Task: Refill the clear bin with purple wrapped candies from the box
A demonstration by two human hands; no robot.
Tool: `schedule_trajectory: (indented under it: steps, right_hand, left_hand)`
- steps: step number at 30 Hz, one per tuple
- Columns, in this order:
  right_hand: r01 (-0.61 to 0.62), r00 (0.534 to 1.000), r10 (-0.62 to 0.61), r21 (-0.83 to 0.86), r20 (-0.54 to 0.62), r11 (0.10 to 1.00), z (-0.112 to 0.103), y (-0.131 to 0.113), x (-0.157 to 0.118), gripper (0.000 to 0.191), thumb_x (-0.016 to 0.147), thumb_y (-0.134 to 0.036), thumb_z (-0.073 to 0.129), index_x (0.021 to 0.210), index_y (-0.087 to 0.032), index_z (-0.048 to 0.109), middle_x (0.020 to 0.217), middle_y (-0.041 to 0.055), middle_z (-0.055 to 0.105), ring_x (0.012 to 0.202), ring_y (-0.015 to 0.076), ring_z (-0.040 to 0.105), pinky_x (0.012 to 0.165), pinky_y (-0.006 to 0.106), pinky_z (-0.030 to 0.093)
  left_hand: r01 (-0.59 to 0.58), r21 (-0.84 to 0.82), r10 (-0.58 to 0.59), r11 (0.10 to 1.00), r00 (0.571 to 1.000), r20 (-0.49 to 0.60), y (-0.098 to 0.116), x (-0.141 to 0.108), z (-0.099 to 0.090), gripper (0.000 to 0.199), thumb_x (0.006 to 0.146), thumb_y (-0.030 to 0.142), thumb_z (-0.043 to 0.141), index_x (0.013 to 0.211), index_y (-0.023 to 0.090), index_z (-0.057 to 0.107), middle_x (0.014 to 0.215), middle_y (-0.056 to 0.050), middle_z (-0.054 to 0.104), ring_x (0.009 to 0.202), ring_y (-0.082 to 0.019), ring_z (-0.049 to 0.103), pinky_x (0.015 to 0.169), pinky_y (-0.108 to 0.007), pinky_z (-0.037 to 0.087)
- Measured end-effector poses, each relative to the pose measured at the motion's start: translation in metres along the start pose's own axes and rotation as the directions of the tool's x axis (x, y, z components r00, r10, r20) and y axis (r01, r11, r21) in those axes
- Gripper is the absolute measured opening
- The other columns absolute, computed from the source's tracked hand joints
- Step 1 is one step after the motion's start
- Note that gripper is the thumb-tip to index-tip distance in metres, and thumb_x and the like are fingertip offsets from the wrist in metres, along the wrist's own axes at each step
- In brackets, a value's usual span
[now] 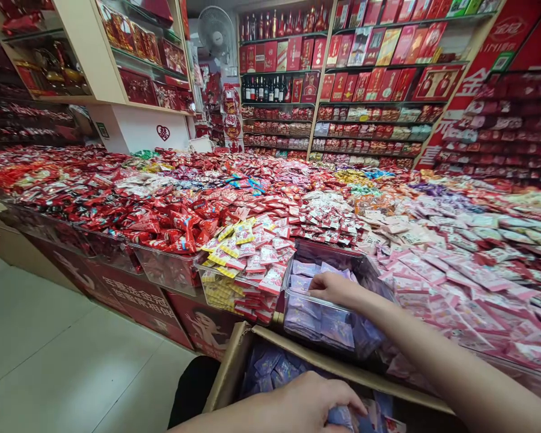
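Left hand (304,397) curls over loose purple packets (270,365) in the open carton (226,364); I cannot tell whether it grips any. Right hand (332,287) dips onto stacked purple packets (303,322) directly beneath; fingertips hidden, grip undetermined. Their clear bin (327,248) stands just beyond the carton, right hand nearer.

red-fronted counter (133,296), clear bins (366,266) of packets (303,269)
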State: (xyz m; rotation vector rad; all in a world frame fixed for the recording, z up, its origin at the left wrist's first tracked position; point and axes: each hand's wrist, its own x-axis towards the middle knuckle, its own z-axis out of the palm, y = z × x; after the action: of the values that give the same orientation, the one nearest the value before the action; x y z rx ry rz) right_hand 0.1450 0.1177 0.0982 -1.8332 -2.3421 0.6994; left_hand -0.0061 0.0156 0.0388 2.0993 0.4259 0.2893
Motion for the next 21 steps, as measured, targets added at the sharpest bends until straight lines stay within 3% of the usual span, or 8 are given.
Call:
schedule_trajectory:
  steps: [8,14,21]
  right_hand:
    - [0.003,1.0,-0.003,-0.009,0.003,1.0,0.001,-0.001,0.001,0.021,0.072,-0.029,0.054,0.079,-0.013,0.065,0.076,0.0067,0.066,0.069,0.0164,0.057,0.058,0.023,0.038]
    - [-0.014,1.0,0.014,-0.009,0.007,1.0,0.0,-0.003,-0.001,0.022,0.072,-0.029,0.054,0.081,-0.012,0.065,0.078,0.0069,0.066,0.071,0.0165,0.057,0.058,0.022,0.038]
    - [-0.004,1.0,0.004,-0.001,-0.022,1.0,-0.001,-0.003,-0.002,0.022,0.072,-0.03,0.053,0.079,-0.013,0.065,0.077,0.007,0.066,0.069,0.0167,0.057,0.057,0.023,0.037]
  left_hand:
    - [0.004,-0.048,-0.01,0.999,0.991,-0.13,-0.013,0.004,0.002,0.03,0.074,0.028,0.056,0.102,0.019,0.058,0.088,-0.003,0.067,0.079,-0.014,0.061,0.071,-0.018,0.044]
    - [-0.012,-0.062,0.004,0.998,0.991,-0.131,-0.009,0.004,0.001,0.028,0.075,0.027,0.054,0.1,0.017,0.058,0.091,-0.005,0.066,0.08,-0.015,0.061,0.072,-0.02,0.045]
    - [-0.174,-0.121,0.136,0.977,0.952,-0.275,-0.005,0.006,0.0,0.032,0.07,0.015,0.052,0.1,0.01,0.057,0.085,-0.009,0.067,0.078,-0.015,0.062,0.072,-0.021,0.046]
